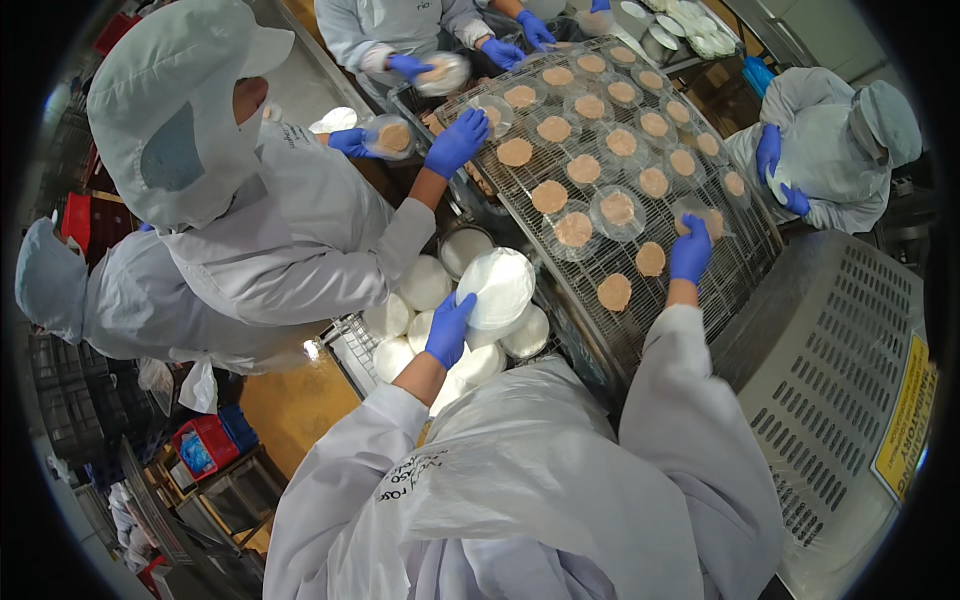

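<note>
My left hand [450,330], in a blue glove, is closed on the edge of a stack of white round sheets [500,285]. Over the wire mesh belt [640,318] reaches my right hand [690,251], also gloved in blue. Its fingers pinch a thin clear round sheet [684,208] at a flat, pale brown patty [714,224]. Two bare patties [650,260] lie on the mesh to the left of that hand. Many of the other patties on the belt have clear round sheets [618,212] around or over them.
Below my left hand, white round stacks [424,283] fill a wire crate. A co-worker at the left [280,190] reaches onto the belt; others stand at its far end [400,25] and right side [825,150]. A slotted metal cover [830,370] borders my right.
</note>
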Tool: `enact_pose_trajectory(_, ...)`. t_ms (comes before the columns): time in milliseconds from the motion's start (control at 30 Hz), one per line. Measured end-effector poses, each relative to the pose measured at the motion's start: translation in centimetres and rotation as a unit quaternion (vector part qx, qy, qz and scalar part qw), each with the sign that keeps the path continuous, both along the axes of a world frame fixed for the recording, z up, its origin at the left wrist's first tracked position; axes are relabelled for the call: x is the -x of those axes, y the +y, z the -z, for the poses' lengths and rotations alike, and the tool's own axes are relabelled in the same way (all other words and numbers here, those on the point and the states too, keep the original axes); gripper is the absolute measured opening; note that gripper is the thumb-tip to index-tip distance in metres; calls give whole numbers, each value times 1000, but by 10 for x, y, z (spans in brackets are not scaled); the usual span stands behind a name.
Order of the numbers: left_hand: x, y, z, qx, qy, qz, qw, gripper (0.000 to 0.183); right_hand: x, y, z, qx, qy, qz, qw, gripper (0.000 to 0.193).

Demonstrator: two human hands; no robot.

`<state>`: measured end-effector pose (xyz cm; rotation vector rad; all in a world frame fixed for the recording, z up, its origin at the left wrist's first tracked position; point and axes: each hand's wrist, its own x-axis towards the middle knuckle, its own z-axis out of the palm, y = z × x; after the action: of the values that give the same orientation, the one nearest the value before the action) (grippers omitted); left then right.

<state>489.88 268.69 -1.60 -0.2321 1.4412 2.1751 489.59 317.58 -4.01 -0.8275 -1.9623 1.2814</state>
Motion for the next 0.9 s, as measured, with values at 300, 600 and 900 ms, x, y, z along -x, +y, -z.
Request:
enact_pose_trajectory(300,-10,42,33,32,-22,25,999,44,74,-68,43,-371,-98,-166,909,33)
enact_pose_trajectory(600,14,101,85,30,28,19,999,39,8,-42,90,-361,-134,-172,907,36)
enact_pose_trajectory(900,14,145,104,65,24,-53,996,33,-4,-139,47,-181,-276,-352,876,21)
